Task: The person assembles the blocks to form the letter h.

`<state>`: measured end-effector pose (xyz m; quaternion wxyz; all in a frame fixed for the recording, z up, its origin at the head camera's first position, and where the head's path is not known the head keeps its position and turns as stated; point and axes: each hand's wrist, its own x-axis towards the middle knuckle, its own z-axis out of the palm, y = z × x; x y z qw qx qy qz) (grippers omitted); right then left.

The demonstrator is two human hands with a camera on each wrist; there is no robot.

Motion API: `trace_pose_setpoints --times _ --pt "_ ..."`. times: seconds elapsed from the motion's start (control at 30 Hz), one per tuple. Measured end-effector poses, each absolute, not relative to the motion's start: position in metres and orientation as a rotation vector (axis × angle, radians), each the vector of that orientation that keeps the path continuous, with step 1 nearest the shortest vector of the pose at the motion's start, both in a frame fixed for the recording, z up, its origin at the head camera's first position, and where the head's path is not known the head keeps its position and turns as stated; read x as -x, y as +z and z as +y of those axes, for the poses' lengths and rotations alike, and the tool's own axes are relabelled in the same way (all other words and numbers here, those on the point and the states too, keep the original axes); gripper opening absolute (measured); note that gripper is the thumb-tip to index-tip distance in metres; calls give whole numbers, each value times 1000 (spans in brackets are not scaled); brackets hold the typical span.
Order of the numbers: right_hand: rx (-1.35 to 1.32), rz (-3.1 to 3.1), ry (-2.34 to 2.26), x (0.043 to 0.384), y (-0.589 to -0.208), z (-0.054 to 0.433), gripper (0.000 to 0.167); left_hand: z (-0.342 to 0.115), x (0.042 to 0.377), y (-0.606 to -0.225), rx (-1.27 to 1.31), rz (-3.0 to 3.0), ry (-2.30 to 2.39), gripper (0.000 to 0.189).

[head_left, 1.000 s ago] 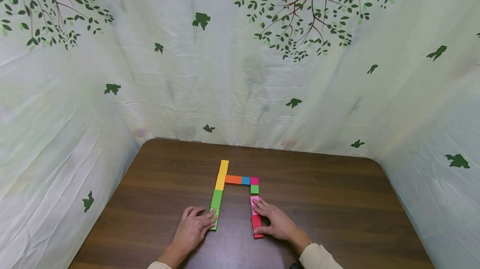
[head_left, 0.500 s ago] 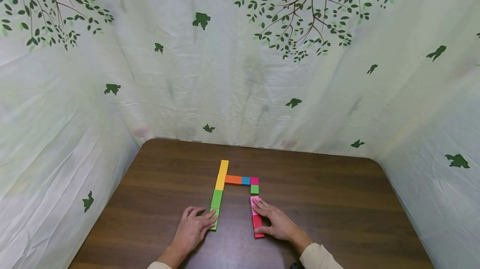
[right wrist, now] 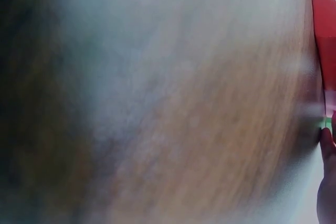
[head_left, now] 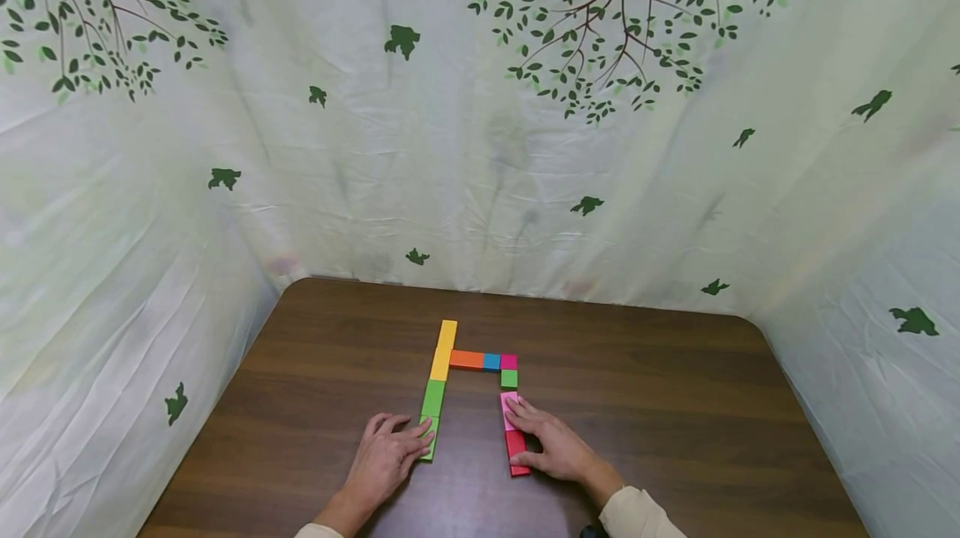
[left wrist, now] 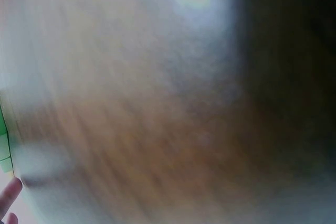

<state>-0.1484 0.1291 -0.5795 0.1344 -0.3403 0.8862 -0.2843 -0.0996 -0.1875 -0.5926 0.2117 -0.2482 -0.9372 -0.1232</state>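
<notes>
My left hand (head_left: 384,456) rests its fingertips on the nearest light green block (head_left: 428,455) of the left row. Ahead of it in that row lie a green block (head_left: 432,397) and two yellow blocks (head_left: 439,364). My right hand (head_left: 553,442) touches the pink block (head_left: 507,415) with its fingertips, while its thumb lies on the red block (head_left: 514,443) behind it. The red block (right wrist: 326,51) also shows at the right edge of the right wrist view, with fingers (right wrist: 328,156) below it. Green blocks (left wrist: 4,145) and a fingertip appear at the left wrist view's edge.
An orange block (head_left: 467,360), a blue block (head_left: 491,362) and a magenta block (head_left: 508,361) run across from the yellow row. A small green block (head_left: 509,378) sits below the magenta one, with a narrow gap before the pink block. A leaf-printed cloth (head_left: 480,146) hangs behind the brown table (head_left: 660,405).
The near end of the red block has shifted slightly to the right, along with the right thumb, and lines up more with the pink block. My left hand has stayed still.
</notes>
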Motion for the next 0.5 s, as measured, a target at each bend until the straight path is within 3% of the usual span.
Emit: trace_pose_setpoints --times 0.5 --pt "913 2569 -845 146 -578 126 73 -187 100 -591 695 -2599 -341 27"
